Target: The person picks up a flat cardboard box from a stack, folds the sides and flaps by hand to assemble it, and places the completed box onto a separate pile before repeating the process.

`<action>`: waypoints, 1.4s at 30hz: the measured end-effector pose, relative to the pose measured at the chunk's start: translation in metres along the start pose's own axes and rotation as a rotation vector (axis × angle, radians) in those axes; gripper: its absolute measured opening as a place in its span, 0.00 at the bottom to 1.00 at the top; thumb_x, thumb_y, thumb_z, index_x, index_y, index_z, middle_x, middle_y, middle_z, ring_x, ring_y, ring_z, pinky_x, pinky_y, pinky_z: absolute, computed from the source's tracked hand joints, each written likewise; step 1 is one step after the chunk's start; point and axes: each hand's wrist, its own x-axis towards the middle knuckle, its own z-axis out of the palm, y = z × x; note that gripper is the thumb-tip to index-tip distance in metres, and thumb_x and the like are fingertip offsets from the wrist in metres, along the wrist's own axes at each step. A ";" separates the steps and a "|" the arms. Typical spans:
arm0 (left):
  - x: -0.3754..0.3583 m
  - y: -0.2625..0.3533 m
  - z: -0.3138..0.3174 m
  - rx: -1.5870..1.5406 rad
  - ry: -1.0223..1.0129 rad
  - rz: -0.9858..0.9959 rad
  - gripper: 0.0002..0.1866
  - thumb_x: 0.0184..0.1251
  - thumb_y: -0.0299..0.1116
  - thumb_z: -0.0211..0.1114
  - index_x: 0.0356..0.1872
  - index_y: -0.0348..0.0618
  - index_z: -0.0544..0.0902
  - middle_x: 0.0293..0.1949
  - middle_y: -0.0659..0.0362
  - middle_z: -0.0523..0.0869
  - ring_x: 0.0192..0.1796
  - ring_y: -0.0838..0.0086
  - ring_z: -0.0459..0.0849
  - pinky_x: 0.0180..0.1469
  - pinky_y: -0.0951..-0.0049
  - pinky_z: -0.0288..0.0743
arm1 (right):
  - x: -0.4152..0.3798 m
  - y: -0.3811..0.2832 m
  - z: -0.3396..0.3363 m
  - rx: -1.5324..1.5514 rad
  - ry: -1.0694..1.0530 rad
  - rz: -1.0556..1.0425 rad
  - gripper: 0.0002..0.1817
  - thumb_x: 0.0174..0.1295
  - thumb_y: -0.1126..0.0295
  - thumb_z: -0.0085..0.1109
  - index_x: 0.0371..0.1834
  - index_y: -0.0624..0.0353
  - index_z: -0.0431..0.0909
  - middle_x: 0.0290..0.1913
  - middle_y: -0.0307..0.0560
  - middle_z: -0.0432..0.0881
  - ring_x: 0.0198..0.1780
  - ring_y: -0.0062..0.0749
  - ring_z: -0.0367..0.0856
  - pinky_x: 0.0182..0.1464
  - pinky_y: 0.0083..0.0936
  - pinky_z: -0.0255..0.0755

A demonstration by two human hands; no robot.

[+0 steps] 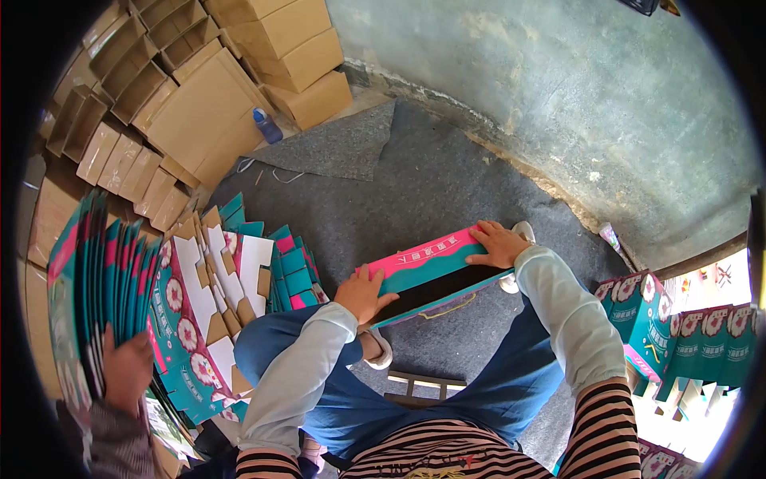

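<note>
Between my knees I hold a pink and teal printed carton (423,267), its long dark opening facing up toward me. My left hand (361,297) grips the carton's left end, thumb over the near edge and fingers on the pink panel. At the other end, my right hand (499,244) clasps the top corner, with its fingers on the far side. A thin cord handle (448,307) hangs on the near face. The carton's inside is too dark to make out.
On the left, a co-worker's hand (128,369) touches a row of folded teal cartons (112,271). Flat carton blanks (211,279) lie beside my leg. Brown boxes (291,48) and a blue bottle (267,126) stand behind. Finished-looking printed cartons (638,319) stand at right, near the wall (574,96).
</note>
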 end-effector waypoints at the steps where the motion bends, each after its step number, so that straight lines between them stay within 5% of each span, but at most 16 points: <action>1: 0.004 -0.003 0.003 0.009 -0.029 -0.008 0.42 0.57 0.56 0.65 0.65 0.35 0.65 0.59 0.36 0.70 0.54 0.43 0.78 0.54 0.52 0.74 | -0.001 0.000 0.000 -0.065 0.027 -0.028 0.49 0.50 0.35 0.60 0.69 0.57 0.61 0.68 0.61 0.61 0.69 0.55 0.60 0.66 0.44 0.63; 7: 0.021 -0.002 0.003 0.021 -0.080 -0.112 0.48 0.49 0.51 0.74 0.66 0.34 0.61 0.56 0.39 0.73 0.51 0.48 0.81 0.49 0.58 0.78 | 0.016 -0.021 -0.014 -0.318 -0.016 -0.012 0.53 0.37 0.45 0.76 0.68 0.56 0.64 0.55 0.50 0.75 0.57 0.43 0.73 0.55 0.35 0.73; 15: 0.041 -0.005 0.030 0.172 -0.061 -0.104 0.43 0.40 0.45 0.79 0.55 0.31 0.67 0.47 0.46 0.76 0.43 0.54 0.84 0.44 0.61 0.81 | 0.032 -0.015 0.000 -0.378 0.061 -0.067 0.41 0.34 0.51 0.78 0.52 0.58 0.73 0.47 0.47 0.76 0.52 0.41 0.75 0.47 0.33 0.74; 18: 0.048 -0.003 0.039 0.332 -0.034 -0.140 0.42 0.37 0.48 0.80 0.51 0.33 0.69 0.45 0.47 0.77 0.39 0.61 0.86 0.38 0.69 0.82 | 0.032 -0.014 0.006 -0.306 0.054 -0.056 0.38 0.35 0.57 0.78 0.51 0.61 0.71 0.46 0.49 0.75 0.46 0.42 0.80 0.43 0.33 0.77; 21: 0.042 -0.002 0.029 0.272 0.007 -0.105 0.39 0.38 0.49 0.79 0.48 0.35 0.71 0.45 0.47 0.77 0.39 0.58 0.86 0.38 0.65 0.82 | 0.032 -0.016 0.008 -0.235 0.027 -0.028 0.39 0.35 0.59 0.78 0.51 0.63 0.70 0.46 0.50 0.75 0.43 0.43 0.82 0.40 0.34 0.79; 24: 0.029 0.005 -0.026 0.139 -0.053 -0.121 0.32 0.48 0.49 0.74 0.47 0.37 0.73 0.45 0.47 0.77 0.44 0.55 0.84 0.41 0.60 0.81 | 0.026 -0.012 0.008 -0.216 0.038 -0.031 0.39 0.36 0.61 0.77 0.52 0.64 0.68 0.47 0.51 0.75 0.42 0.44 0.83 0.39 0.35 0.80; 27: 0.012 -0.020 -0.040 0.088 0.122 -0.235 0.24 0.61 0.50 0.65 0.43 0.38 0.75 0.38 0.47 0.80 0.39 0.58 0.86 0.36 0.63 0.81 | 0.028 -0.012 0.011 -0.199 0.059 -0.043 0.39 0.37 0.63 0.77 0.53 0.64 0.68 0.47 0.52 0.75 0.42 0.45 0.83 0.39 0.35 0.80; 30: 0.002 -0.046 -0.037 -0.512 -0.225 -0.472 0.21 0.67 0.46 0.58 0.45 0.35 0.75 0.40 0.44 0.80 0.33 0.53 0.85 0.35 0.62 0.80 | 0.030 -0.010 0.014 -0.191 0.054 -0.034 0.38 0.37 0.63 0.77 0.52 0.64 0.68 0.47 0.52 0.75 0.41 0.46 0.83 0.39 0.36 0.79; 31: -0.004 -0.052 -0.020 -0.623 -0.196 -0.298 0.18 0.70 0.44 0.54 0.45 0.37 0.75 0.33 0.47 0.83 0.27 0.60 0.85 0.31 0.68 0.80 | 0.030 -0.009 0.014 -0.190 0.056 -0.034 0.38 0.37 0.63 0.77 0.52 0.64 0.68 0.47 0.52 0.75 0.41 0.46 0.83 0.39 0.36 0.79; 34: -0.008 -0.035 -0.013 -1.074 -0.239 -0.408 0.18 0.72 0.45 0.53 0.46 0.39 0.75 0.28 0.51 0.83 0.25 0.68 0.84 0.29 0.75 0.79 | 0.032 -0.013 0.012 -0.194 0.049 -0.023 0.36 0.37 0.63 0.77 0.50 0.63 0.68 0.46 0.52 0.75 0.41 0.45 0.83 0.39 0.36 0.80; 38: -0.006 -0.040 0.027 -0.909 -0.201 -0.248 0.19 0.71 0.44 0.57 0.52 0.39 0.73 0.28 0.55 0.83 0.24 0.75 0.81 0.25 0.77 0.75 | 0.031 -0.009 0.009 -0.201 0.062 -0.028 0.37 0.37 0.63 0.77 0.50 0.63 0.68 0.46 0.52 0.75 0.41 0.45 0.83 0.39 0.36 0.80; 39: -0.004 -0.029 0.013 -0.678 -0.237 -0.256 0.28 0.64 0.46 0.65 0.59 0.39 0.70 0.40 0.48 0.83 0.34 0.65 0.85 0.34 0.67 0.78 | 0.030 -0.011 0.011 -0.199 0.051 -0.030 0.37 0.37 0.63 0.77 0.51 0.63 0.68 0.47 0.52 0.75 0.41 0.45 0.83 0.39 0.36 0.80; 42: -0.006 0.002 -0.003 -0.172 0.021 -0.223 0.43 0.54 0.52 0.72 0.65 0.37 0.64 0.58 0.39 0.73 0.53 0.51 0.80 0.51 0.58 0.76 | 0.030 -0.010 0.012 -0.189 0.050 -0.036 0.37 0.37 0.63 0.77 0.51 0.63 0.68 0.47 0.51 0.75 0.41 0.44 0.83 0.38 0.35 0.80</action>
